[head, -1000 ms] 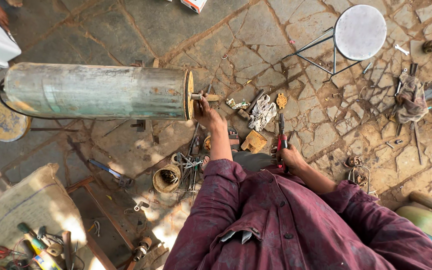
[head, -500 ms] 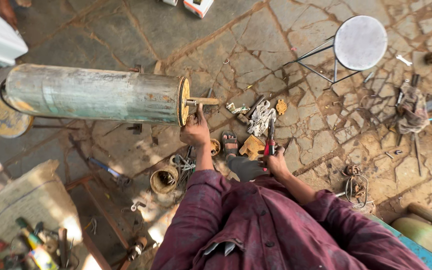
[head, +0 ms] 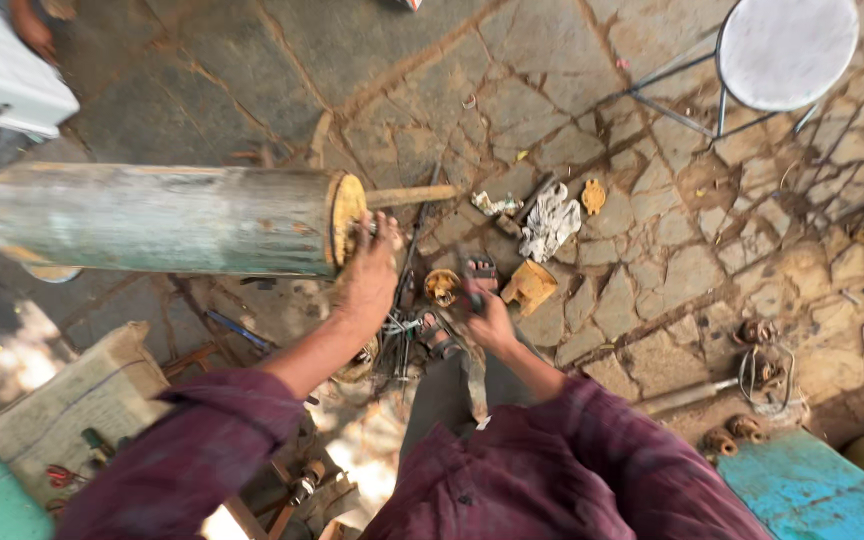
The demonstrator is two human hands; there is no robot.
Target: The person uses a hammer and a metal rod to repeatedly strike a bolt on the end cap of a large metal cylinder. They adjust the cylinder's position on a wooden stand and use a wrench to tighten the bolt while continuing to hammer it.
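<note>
Cylinder [head: 167,220] end steadied by left hand [head: 370,275], fingers spread | right hand [head: 487,320] closed on red-handled tool [head: 477,272] | risk judged: roll or pinching if support slips

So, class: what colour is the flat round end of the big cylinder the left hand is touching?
Yellow-orange, worn; the end face meets the left hand. The head view shows it best.

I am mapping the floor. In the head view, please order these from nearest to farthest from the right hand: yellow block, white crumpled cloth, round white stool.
From the right hand:
1. Yellow block, just right of it.
2. White crumpled cloth, farther up.
3. Round white stool, top right corner.
</note>
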